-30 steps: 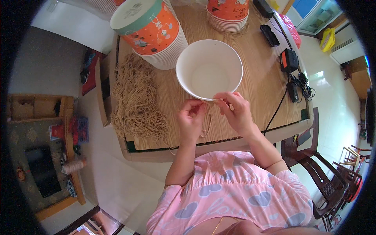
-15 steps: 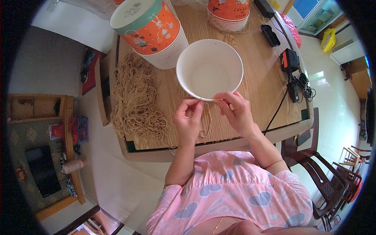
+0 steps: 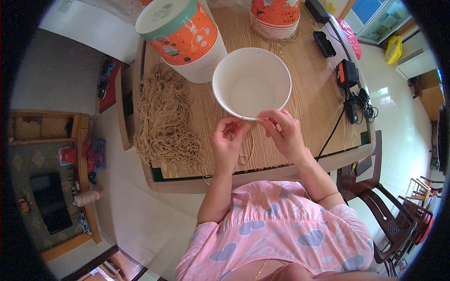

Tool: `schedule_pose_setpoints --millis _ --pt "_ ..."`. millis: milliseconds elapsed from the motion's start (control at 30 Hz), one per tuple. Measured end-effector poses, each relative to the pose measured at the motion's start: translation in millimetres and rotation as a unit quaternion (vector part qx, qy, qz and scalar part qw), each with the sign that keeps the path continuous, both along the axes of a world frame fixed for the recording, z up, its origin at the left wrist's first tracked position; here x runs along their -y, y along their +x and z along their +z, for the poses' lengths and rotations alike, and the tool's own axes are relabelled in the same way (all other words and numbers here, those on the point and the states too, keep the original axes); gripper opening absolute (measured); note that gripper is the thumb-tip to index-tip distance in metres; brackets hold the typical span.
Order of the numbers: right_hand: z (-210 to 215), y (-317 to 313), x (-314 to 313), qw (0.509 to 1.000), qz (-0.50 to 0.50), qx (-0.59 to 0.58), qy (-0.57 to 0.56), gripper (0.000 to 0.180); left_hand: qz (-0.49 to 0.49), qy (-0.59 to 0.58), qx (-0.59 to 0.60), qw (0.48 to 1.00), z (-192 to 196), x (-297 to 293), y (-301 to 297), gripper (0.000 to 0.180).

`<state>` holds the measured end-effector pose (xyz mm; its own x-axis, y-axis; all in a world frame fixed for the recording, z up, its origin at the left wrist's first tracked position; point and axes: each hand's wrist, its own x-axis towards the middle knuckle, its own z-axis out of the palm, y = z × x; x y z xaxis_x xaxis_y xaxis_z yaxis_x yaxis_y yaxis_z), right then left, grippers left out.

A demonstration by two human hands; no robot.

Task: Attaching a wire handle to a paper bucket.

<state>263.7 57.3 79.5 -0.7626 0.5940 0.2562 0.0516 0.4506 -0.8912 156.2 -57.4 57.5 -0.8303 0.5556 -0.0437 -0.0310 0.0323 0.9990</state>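
Well left of the person's left hand (image 3: 226,144), a cord spool (image 3: 87,197) sits by a wooden cabinet. Closer in, just left of that hand and running ahead of it: tangled heap of beige cord (image 3: 164,122) on the wood-grain table (image 3: 311,98). Ahead-left of the hand, past the heap: tall bucket stack (image 3: 190,44), orange with teal band, mouths down. Left hand: fingers curled, thumb and index tips close together at the near rim; can't tell if they grip the cord or only touch it. White bucket (image 3: 251,89) is directly ahead of both hands, mouth up, near rim at the fingertips. Thin cord (image 3: 251,145) loops down between the hands from the rim. Second bucket stack (image 3: 275,16), also orange, well ahead of the right hand (image 3: 282,133). Right hand: thumb and index pinched on the cord at the rim, other fingers bent. Ahead-right of it: black open tray (image 3: 324,44), then black-and-orange charger (image 3: 346,74) with bunched cables (image 3: 364,107). Farther right of that hand, off the table: dark chair (image 3: 386,203).
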Motion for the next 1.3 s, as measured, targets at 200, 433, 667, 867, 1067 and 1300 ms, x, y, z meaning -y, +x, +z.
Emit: schedule_pose_setpoints --millis 200,433,667,867,1067,1300 --pt "6 -1 1 1.0 -0.007 0.01 0.001 0.007 -0.009 0.032 0.032 0.999 -4 -2 -2 0.016" --pt "0 -1 1 1.0 -0.003 0.014 0.001 0.012 0.015 0.035 0.033 0.999 -5 -2 2 0.012" --pt "-2 -2 1 1.0 -0.01 0.001 0.008 0.012 0.01 0.002 -0.015 1.0 -11 -3 -3 0.013" --pt "1 -4 3 1.0 -0.026 -0.001 0.003 0.008 0.0 0.059 0.049 0.997 6 -7 2 0.012" --pt "1 -2 1 1.0 -0.011 0.012 0.004 0.01 -0.017 0.049 0.058 0.997 5 -5 2 0.012" --pt "1 -3 3 1.0 -0.017 0.008 0.0 0.008 0.011 0.019 0.053 0.998 -2 -4 0 0.008"
